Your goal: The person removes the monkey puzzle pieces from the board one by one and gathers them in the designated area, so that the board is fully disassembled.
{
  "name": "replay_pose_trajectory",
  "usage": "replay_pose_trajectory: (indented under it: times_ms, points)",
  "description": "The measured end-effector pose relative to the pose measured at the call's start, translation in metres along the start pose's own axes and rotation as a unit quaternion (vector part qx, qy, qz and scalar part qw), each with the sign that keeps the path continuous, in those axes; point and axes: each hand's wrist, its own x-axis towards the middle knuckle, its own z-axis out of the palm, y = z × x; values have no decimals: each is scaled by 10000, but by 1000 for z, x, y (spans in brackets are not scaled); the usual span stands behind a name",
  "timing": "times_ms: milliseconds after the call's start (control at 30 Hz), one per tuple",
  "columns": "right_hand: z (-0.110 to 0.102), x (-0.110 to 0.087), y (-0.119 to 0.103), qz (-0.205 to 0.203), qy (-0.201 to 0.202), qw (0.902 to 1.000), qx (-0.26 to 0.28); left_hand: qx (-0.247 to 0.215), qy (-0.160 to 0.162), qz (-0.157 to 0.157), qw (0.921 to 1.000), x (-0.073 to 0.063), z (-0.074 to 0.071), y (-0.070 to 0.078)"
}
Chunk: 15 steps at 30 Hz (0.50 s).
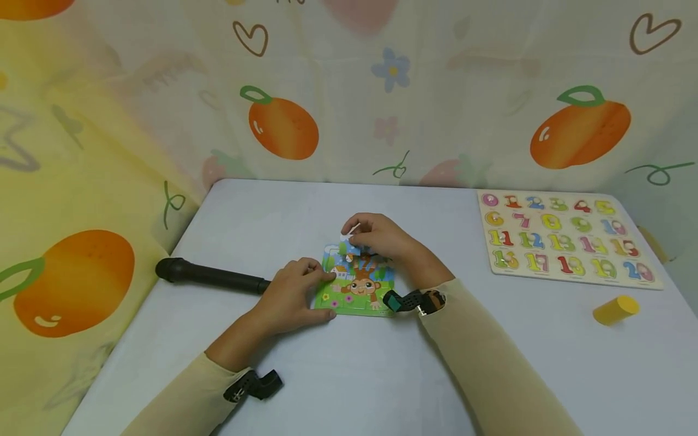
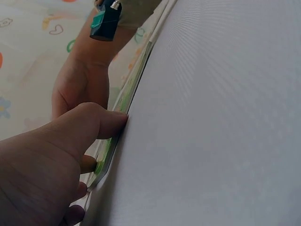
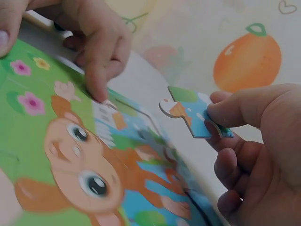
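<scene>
— How do things stand at the monkey puzzle (image 1: 360,289)?
— It lies on the counter (image 1: 376,381); the right hand (image 1: 384,237) pinches a loose piece (image 3: 186,109) just above its far edge; the left hand (image 1: 291,297) grasps nothing, its fingers resting on the puzzle's left side, thumb at the near edge.
— And around the puzzle?
— A black microphone (image 1: 215,275) to its left; a number board (image 1: 571,238) and a yellow cylinder (image 1: 616,310) to its right.
</scene>
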Motion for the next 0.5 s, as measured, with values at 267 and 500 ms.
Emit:
replay_pose_trajectory:
  times_ms: [267, 500]
  points:
    - [-25, -16, 1, 144, 221, 9996, -45, 40, 54, -3, 10000, 1, 0, 1]
    - [-46, -36, 15, 278, 422, 9986, -154, 93, -1, -48, 9999, 0, 2, 2]
